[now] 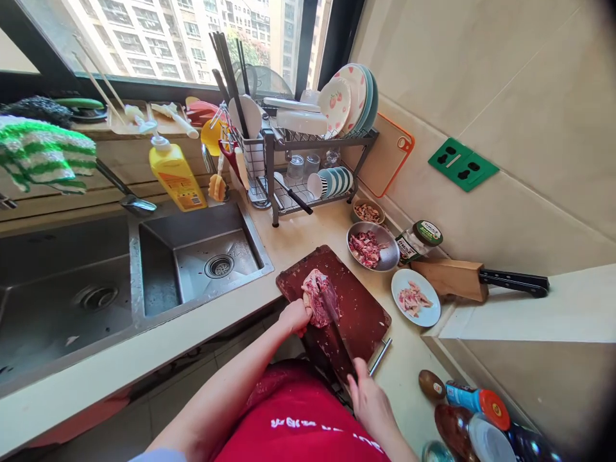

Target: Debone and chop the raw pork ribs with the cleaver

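A dark red-brown cutting board (363,298) lies at the counter's front edge. On its left part rests a piece of raw meat (317,289), red with pale fat. My left hand (294,316) is closed on the meat's near left edge, fingers curled. In my right hand (371,396) is a knife (342,346), gripped by its handle, which my fingers mostly hide. Its dark blade points away from me, and the tip end is at the meat's right side. Small scraps dot the board.
Right of the board stand a metal bowl (389,255) of cut red meat and a white plate (432,314) of pale pieces. Behind are a small bowl (380,215) and a jar (418,240). A knife block (450,277) lies rightward; a double sink (255,256) is left, a dish rack (269,173) behind.
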`<state>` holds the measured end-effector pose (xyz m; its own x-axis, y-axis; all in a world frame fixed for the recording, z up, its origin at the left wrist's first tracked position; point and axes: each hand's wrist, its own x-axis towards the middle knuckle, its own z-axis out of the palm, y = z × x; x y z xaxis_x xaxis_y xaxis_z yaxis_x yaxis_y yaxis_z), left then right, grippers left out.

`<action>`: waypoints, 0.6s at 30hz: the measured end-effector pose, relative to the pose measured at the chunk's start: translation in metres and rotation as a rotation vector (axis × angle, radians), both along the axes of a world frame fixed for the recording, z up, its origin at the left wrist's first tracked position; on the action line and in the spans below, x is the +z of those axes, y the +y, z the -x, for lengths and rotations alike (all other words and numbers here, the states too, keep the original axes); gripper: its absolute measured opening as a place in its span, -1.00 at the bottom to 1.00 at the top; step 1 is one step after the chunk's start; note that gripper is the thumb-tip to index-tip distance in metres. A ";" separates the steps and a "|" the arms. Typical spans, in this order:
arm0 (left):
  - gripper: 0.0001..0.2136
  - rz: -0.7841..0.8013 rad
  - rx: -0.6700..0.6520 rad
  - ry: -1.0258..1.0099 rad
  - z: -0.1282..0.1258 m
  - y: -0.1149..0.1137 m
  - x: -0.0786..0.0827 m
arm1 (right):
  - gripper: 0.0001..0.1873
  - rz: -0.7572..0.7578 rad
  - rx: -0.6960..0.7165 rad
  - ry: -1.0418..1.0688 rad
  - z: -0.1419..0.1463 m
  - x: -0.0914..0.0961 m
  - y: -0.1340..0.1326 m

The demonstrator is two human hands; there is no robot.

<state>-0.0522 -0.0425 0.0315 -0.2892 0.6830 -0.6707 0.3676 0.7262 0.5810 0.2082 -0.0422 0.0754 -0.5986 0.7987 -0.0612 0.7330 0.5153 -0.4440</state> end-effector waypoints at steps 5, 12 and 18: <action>-0.74 0.010 -0.034 0.038 0.006 -0.003 0.004 | -0.66 0.100 -0.039 -0.180 0.008 0.017 0.001; -0.77 0.002 -0.048 -0.024 0.012 -0.005 0.001 | -0.62 0.007 -0.053 -0.052 0.008 0.012 -0.018; -0.77 -0.035 -0.128 0.058 0.018 -0.006 0.001 | -0.66 0.142 -0.108 -0.346 0.006 0.000 -0.007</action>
